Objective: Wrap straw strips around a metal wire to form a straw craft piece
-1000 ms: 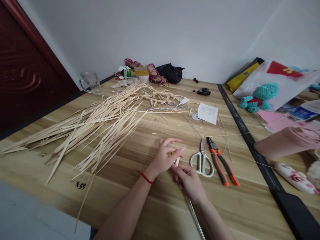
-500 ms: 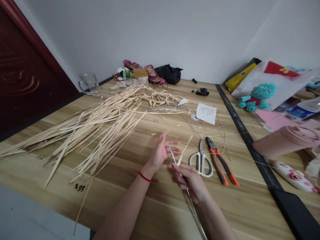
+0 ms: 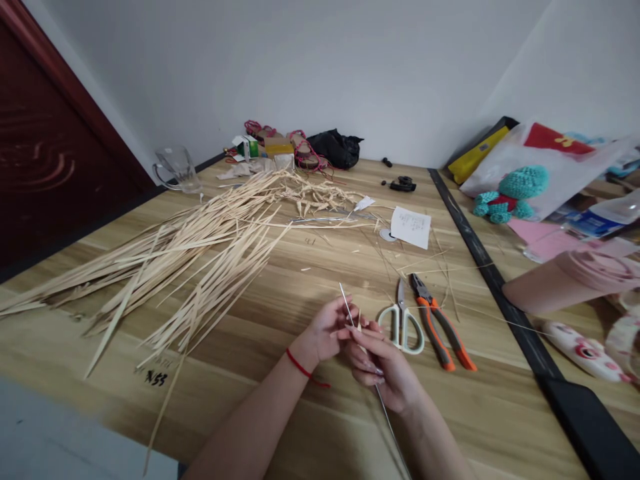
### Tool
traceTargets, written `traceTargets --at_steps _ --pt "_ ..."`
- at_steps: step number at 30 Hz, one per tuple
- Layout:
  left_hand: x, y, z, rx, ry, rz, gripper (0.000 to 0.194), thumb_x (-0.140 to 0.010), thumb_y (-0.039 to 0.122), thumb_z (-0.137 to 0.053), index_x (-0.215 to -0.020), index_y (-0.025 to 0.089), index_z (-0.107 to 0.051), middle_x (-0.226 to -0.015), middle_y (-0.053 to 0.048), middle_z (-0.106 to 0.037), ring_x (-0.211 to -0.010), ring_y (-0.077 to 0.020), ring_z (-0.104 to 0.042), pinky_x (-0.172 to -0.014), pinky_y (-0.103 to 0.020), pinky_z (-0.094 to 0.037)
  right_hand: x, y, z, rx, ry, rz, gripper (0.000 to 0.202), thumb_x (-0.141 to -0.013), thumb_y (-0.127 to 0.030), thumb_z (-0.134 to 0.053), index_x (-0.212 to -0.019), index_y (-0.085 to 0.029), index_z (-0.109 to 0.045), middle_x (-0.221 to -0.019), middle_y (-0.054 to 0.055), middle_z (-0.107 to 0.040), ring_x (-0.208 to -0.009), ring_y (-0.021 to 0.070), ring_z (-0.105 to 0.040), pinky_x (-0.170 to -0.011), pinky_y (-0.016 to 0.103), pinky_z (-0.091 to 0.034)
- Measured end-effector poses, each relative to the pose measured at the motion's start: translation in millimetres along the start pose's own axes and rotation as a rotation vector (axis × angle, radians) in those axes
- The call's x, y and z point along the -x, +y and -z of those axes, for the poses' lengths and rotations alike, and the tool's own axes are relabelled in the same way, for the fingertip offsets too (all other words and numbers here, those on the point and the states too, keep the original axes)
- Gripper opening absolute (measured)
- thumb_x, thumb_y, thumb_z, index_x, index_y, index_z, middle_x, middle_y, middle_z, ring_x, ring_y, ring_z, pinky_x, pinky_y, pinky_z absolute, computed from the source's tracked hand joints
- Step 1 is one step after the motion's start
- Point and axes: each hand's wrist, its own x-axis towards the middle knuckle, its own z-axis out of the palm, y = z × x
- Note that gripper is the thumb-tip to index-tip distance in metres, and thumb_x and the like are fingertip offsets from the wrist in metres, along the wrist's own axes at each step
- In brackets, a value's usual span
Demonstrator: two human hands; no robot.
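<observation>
In my right hand (image 3: 383,367) is a thin metal wire (image 3: 389,427), pinched near its upper end. Its lower part runs down past the wrist to the bottom edge, and its tip points up and away. My left hand (image 3: 333,330), with a red string on the wrist, is closed right against the right fingertips. Between the two hands a short bit of pale flat strip (image 3: 359,321) shows beside the wire; the rest of it is hidden by the fingers. White-handled scissors (image 3: 401,323) and orange-and-grey pliers (image 3: 440,320) lie just right of the hands.
Bundles of pale strips (image 3: 215,287) cover the table's left side. Farther back are a glass mug (image 3: 177,170), a black bag (image 3: 336,148) and a paper note (image 3: 410,227). A pink roll (image 3: 570,280) and a teal crocheted toy (image 3: 520,190) stand at the right.
My left hand has moved down and right, its spread fingers closing around the pale strip beside the wire. My right hand still grips the wire in nearly the same place.
</observation>
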Motion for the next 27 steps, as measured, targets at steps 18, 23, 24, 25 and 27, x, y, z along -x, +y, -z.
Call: traceTargets --at_steps 18,23,24,25,27 --pt "3 10 -6.3 -0.335 0.205 -0.481 0.015 -0.069 0.020 -0.070 -0.081 0.012 -0.071 -0.087 -0.009 -0.069 -0.079 -0.0155 -0.061 -0.071 -0.026 -0.046 1 -15 13 -0.113 0.050 0.101 0.025 -0.078 -0.026 -0.065 -0.097 -0.009 -0.065 -0.048 -0.010 -0.022 -0.040 0.0030 -0.011 -0.030 0.010 -0.014" --pt "5 20 -3.4 -0.365 0.343 -0.575 0.022 -0.063 0.017 -0.075 -0.084 0.014 -0.071 -0.091 -0.008 -0.070 -0.080 -0.0145 -0.063 -0.078 -0.027 -0.047 3 -19 15 -0.110 0.066 0.149 0.025 -0.080 -0.027 -0.064 -0.098 -0.010 -0.064 -0.049 -0.010 -0.021 -0.039 0.0031 -0.010 -0.030 0.010 -0.016" --pt "6 22 -3.4 -0.386 0.360 -0.595 0.027 -0.063 0.017 -0.074 -0.090 0.014 -0.070 -0.089 -0.007 -0.071 -0.079 -0.0139 -0.063 -0.078 -0.026 -0.047 3 -19 16 -0.105 0.068 0.156 0.025 -0.080 -0.027 -0.063 -0.098 -0.011 -0.064 -0.049 -0.010 -0.021 -0.039 0.0033 -0.010 -0.030 0.010 -0.016" --pt "7 24 -3.5 -0.411 0.374 -0.620 0.035 -0.064 0.016 -0.074 -0.098 0.015 -0.068 -0.086 -0.006 -0.071 -0.078 -0.0133 -0.063 -0.079 -0.026 -0.047 4 -20 16 -0.102 0.071 0.164 0.024 -0.080 -0.027 -0.063 -0.098 -0.011 -0.064 -0.049 -0.010 -0.021 -0.039 0.0035 -0.010 -0.030 0.010 -0.016" --pt "8 27 -3.5 -0.452 0.393 -0.681 0.059 -0.065 0.015 -0.073 -0.121 0.019 -0.055 -0.081 -0.004 -0.071 -0.078 -0.0130 -0.064 -0.079 -0.027 -0.047 4 -21 17 -0.102 0.077 0.180 0.024 -0.080 -0.027 -0.063 -0.098 -0.012 -0.064 -0.050 -0.010 -0.021 -0.039 0.0036 -0.010 -0.030 0.010 -0.017"
